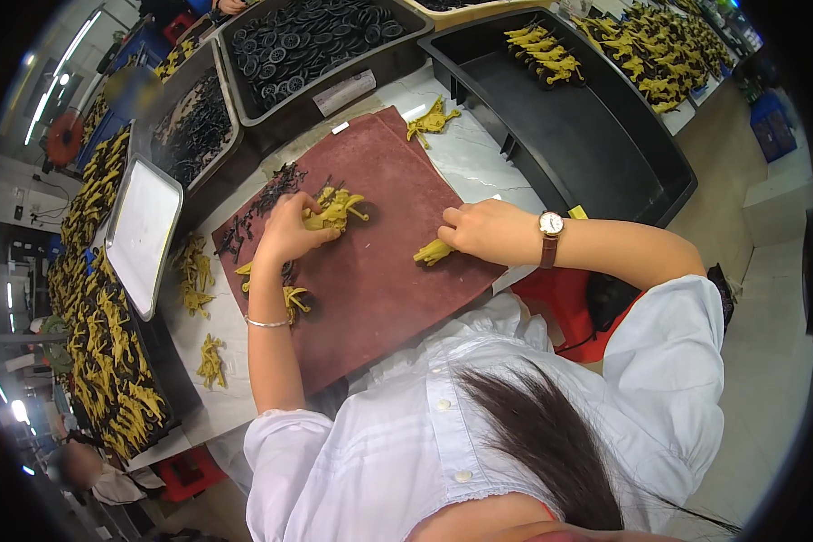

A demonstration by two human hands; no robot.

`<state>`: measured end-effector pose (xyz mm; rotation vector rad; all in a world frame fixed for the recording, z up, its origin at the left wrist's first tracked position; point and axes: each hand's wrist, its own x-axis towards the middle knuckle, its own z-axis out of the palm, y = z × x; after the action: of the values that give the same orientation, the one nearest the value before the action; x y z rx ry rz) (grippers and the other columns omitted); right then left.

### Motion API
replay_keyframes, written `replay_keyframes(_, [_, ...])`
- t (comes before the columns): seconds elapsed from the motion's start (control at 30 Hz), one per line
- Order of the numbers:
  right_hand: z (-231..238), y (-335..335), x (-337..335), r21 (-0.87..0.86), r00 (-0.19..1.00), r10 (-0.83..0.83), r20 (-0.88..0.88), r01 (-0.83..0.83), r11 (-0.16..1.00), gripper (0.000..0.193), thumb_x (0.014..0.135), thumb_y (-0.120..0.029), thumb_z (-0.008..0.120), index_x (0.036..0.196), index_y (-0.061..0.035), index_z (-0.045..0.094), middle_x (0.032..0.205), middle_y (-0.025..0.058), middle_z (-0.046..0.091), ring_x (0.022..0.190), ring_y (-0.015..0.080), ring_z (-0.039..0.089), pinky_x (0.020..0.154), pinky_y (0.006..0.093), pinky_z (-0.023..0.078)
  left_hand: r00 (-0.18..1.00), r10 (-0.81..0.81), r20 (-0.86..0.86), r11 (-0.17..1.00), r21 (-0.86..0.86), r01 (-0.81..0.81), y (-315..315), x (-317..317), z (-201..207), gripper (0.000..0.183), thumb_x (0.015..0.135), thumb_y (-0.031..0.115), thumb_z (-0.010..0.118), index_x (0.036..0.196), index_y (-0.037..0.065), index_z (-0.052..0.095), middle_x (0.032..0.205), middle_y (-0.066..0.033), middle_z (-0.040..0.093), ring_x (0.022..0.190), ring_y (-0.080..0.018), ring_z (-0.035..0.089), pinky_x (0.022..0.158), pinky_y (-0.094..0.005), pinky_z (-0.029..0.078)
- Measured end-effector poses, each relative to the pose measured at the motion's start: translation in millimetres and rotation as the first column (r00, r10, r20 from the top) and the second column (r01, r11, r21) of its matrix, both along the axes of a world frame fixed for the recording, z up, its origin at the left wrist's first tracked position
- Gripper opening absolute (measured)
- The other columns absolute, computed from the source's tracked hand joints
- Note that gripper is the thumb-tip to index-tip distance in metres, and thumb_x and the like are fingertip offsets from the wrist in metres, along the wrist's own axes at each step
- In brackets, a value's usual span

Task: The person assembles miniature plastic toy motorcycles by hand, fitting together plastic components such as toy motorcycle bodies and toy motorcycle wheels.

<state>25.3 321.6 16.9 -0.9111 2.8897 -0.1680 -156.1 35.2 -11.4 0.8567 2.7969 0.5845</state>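
Observation:
My left hand [287, 233] is closed, thumb and fingers gripping the side of a yellow plastic toy piece [336, 211] just over the reddish-brown mat [379, 298]. Farther right, my right hand [490, 231] has its fingers curled around a second yellow toy piece [432, 254], low at the mat's right side; part of it is hidden under the fingers. Beside my left wrist lie more yellow toy pieces with dark parts [295, 301]. Small thin black plastic parts [280, 187] are scattered on the mat beyond my left hand.
A bin of black toy wheels [312, 45] stands at the far side, beside a bin of small black parts [192, 122]. A large black tray [596, 135] holds a row of yellow pieces. A white tray [144, 237] leans at left, near heaped yellow pieces [108, 352].

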Motion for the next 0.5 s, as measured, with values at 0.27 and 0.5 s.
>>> replay_keyframes(0.27, [4.3,6.9,11.2,0.085,0.978,0.115,-0.174,-0.102,0.991,0.009,0.077,-0.014,0.060,0.085,-0.0101,0.059,0.082,0.0019,0.058,0.081,0.0171,0.061,0.064,0.0303,0.048,0.962,-0.065,0.264,0.997,-0.013,0.071,20.4,-1.5,16.4,0.079,0.056,0.037,0.089,0.114,-0.003,0.054,0.113,-0.0260,0.061,0.106,-0.0304,0.062,0.086,-0.0356,0.048])
replay_keyframes(0.5, [78.5,108.9,30.5,-0.216,0.884,-0.134,-0.448,0.039,0.976,0.019,0.075,-0.011,0.066,0.094,-0.0098,0.063,0.091,0.0033,0.064,0.089,0.0215,0.062,0.071,0.0338,0.047,0.983,-0.125,0.133,0.991,0.070,0.116,30.8,1.8,51.2,0.070,0.061,0.022,0.086,0.116,-0.006,0.053,0.090,-0.0147,0.064,0.078,-0.0191,0.061,0.070,-0.0324,0.050])
